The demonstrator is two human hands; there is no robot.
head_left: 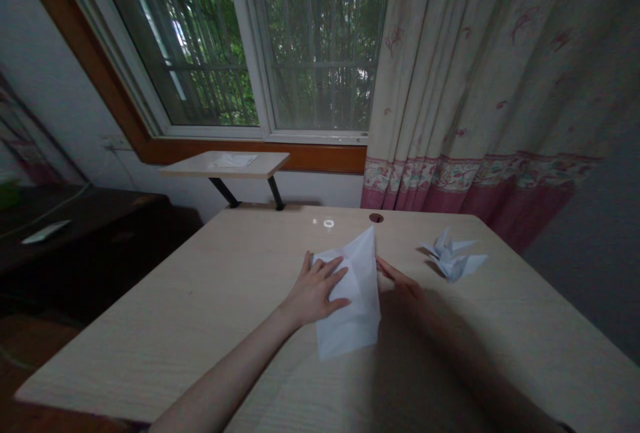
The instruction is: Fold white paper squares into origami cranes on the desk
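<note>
A white sheet of paper (357, 300) lies on the table with a pointed upper corner and faint creases. My left hand (320, 286) rests flat across the sheet's left part, fingers spread. At the sheet's right edge, my right hand (403, 283) has its fingertips closed against the paper; the thumb is mostly hidden. To the right of that hand sit two folded paper cranes (453, 263), close together with wings out.
The pale wooden table (225, 286) has a dark cable hole (376, 218) near its back edge. A small raised shelf (190, 165) at back left bears white paper (235, 160). Behind are a window (315, 53) and a flowered curtain (475, 86). A dark cabinet (125, 210) stands left.
</note>
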